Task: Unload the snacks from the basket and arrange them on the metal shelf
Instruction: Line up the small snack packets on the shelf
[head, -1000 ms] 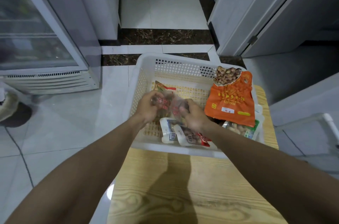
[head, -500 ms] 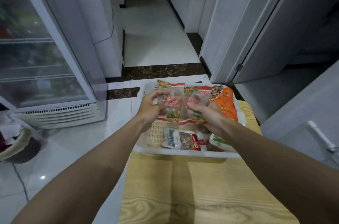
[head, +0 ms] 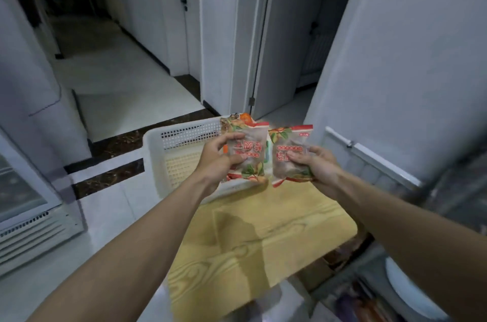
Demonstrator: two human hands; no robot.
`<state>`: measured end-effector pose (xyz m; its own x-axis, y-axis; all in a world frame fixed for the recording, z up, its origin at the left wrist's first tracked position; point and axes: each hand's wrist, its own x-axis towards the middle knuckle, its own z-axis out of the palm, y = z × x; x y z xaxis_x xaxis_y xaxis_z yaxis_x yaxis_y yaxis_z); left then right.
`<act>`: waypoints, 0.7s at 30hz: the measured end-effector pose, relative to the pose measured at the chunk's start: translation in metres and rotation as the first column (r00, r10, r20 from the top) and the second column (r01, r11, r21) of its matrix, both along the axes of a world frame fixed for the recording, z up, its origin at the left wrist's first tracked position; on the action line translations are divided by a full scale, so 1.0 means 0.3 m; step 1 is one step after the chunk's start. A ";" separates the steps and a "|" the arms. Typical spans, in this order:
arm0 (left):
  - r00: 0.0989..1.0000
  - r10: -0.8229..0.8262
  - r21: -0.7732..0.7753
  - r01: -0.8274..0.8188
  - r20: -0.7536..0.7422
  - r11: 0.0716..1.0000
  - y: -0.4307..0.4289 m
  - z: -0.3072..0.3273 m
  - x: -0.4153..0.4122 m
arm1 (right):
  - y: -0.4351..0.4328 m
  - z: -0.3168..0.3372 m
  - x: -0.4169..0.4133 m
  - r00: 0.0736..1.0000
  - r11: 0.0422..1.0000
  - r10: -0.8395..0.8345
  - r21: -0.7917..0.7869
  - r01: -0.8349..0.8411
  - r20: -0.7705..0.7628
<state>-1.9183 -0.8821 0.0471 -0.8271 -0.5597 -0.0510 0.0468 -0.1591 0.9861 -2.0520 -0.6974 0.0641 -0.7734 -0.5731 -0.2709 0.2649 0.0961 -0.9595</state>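
Nearest to us is the wooden desk [head: 250, 237], with both forearms stretched out over it. The left hand [head: 217, 163] has the left snack packet [head: 249, 147] clamped, thumb across the front and fingers [head: 238, 159] curled onto its face. The right hand [head: 320, 167] grips the right snack packet [head: 287, 142] the same way, pinched tight. Both packets are up in the air, upright, side by side and close to touching, just above the near edge of the white basket [head: 181, 147]. So they're out of the basket and on no shelf yet. What's in hand now, I'd say, is the carry. Hold each bag by its body, not the thin seal, turn toward the shelf, and don't let go before the bag is resting on it. These look like soft, light bags that will slump, so lay them flat or prop them, label outward. Behind the left snack packet an orange packet [head: 243, 116] pokes up from the basket, so there looks to be more to unload. Off to the right is a white rail [head: 369, 155] with a blurred frame beyond it. That may be the metal shelf, but I can't tell. The desk's right corner sits on that route, so swing wide. To the left there's a glass-fronted cooler [head: 26, 203], then the dark floor band [head: 105, 179], and furthest off the white doors [head: 279, 58] along the hallway.
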 end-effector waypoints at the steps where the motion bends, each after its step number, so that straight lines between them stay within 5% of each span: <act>1: 0.999 -0.033 0.003 0.033 -0.008 0.999 0.048 0.016 0.006 | 0.066 0.018 0.030 0.999 0.999 -0.044 -0.002 0.044 0.000; 9: 0.962 -0.267 -0.035 0.265 -0.052 0.964 0.474 0.137 0.002 | 0.572 0.197 0.219 0.939 0.941 -0.338 0.001 0.339 -0.068; 21: 0.796 -0.587 -0.076 0.583 -0.149 0.809 1.416 0.299 -0.055 | 1.519 0.347 0.449 0.714 0.727 -0.684 -0.052 0.685 -0.148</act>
<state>-1.9348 -0.4572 0.1368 -0.9927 0.0343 0.1155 0.1074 -0.1824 0.9773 -1.9172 -0.2417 0.1680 -0.9838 0.1299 -0.1232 0.1176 -0.0498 -0.9918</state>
